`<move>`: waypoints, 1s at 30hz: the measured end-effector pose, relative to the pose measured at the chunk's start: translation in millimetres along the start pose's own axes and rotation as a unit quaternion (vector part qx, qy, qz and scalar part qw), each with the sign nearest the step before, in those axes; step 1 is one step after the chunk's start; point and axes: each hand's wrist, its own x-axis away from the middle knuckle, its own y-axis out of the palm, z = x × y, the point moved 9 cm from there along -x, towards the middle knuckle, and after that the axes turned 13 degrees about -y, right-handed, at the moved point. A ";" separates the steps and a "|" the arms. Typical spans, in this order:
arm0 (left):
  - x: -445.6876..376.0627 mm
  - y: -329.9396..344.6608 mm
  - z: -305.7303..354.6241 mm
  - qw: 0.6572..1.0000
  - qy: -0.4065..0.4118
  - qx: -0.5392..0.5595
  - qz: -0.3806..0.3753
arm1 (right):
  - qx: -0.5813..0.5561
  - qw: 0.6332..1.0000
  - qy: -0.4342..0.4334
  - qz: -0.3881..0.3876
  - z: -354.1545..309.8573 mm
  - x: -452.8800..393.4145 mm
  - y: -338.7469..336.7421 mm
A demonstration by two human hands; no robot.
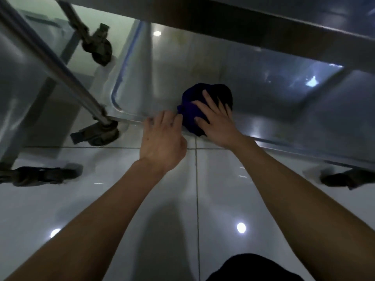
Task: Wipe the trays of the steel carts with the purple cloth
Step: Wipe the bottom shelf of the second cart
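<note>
The purple cloth (194, 102) lies bunched on the bottom steel tray (162, 82) of a cart, close to the tray's near rim. My right hand (217, 120) presses flat on the cloth with fingers spread. My left hand (162, 138) is just left of it at the tray's near rim; its fingertips touch the cloth's left edge, and I cannot tell whether they pinch it. An upper tray (263, 27) of the same cart overhangs the top of the view.
The cart's steel post (60, 72) runs diagonally on the left down to a black caster wheel (95, 134). More casters stand at far left (40, 176), upper left (99, 49) and right (341, 179). A glossy white tiled floor (142, 199) lies below. Another cart stands at left.
</note>
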 end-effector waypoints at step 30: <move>42.0 38.6 108.2 0.997 0.051 -0.008 -0.061 | 0.054 0.984 0.161 0.050 122.1 146.2 -49.3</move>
